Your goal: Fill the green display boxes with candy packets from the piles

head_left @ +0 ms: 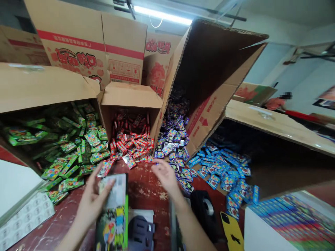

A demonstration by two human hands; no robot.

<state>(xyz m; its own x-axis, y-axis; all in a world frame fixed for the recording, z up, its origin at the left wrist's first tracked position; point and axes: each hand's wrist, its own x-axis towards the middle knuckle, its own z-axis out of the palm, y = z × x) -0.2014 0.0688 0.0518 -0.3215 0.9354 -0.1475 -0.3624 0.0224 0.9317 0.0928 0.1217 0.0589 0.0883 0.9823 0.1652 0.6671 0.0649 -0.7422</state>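
Box (113, 219), cut off below, sits in left grip (93, 198); blurred right grip (166, 176) gapes.

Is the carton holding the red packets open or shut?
Open. The carton has its mouth facing the camera; red packets show inside and out on the table.

A long white tube light (162, 15) glowed overhead, a pale blue wall (306, 83) stood at right, a scuffed dark-red counter (142, 190) stretched below.
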